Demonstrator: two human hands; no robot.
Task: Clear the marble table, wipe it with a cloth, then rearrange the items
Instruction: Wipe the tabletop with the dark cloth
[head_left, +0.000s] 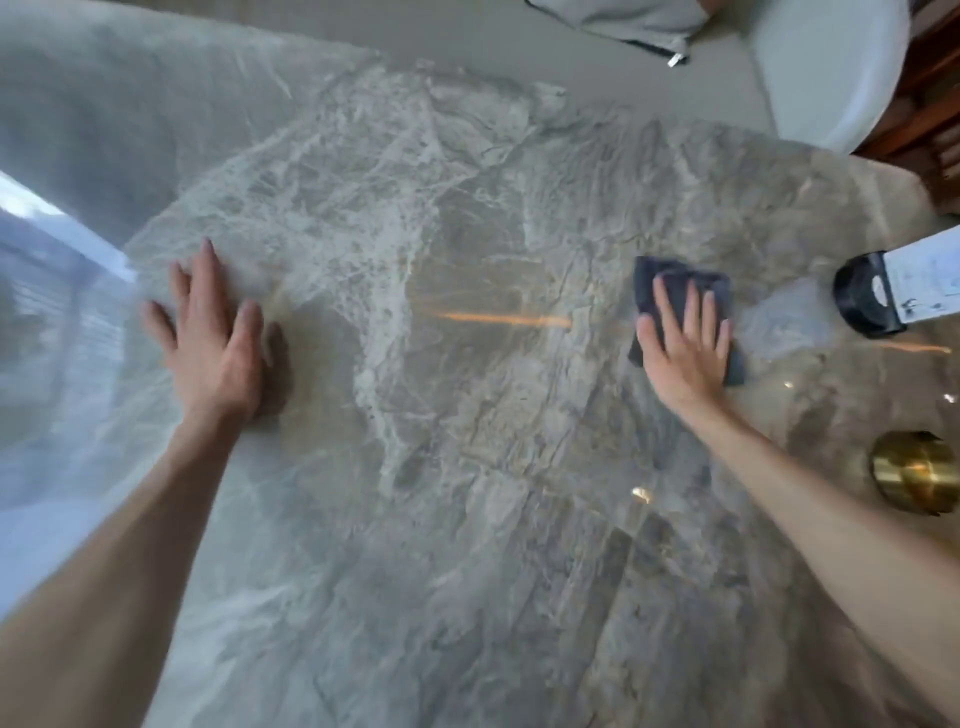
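Note:
The round grey marble table (467, 441) fills most of the head view. A dark blue cloth (675, 283) lies flat on it at the right. My right hand (685, 345) presses down on the cloth with spread fingers, covering its near half. My left hand (213, 338) rests flat on the bare marble near the table's left edge, fingers apart, holding nothing.
A white bottle with a black cap (883, 296) lies on its side at the table's right edge. A brass cylindrical object (914, 473) stands nearer at the right. Beyond the table are a white chair (831, 67) and a grey cushion (623, 21) on the floor.

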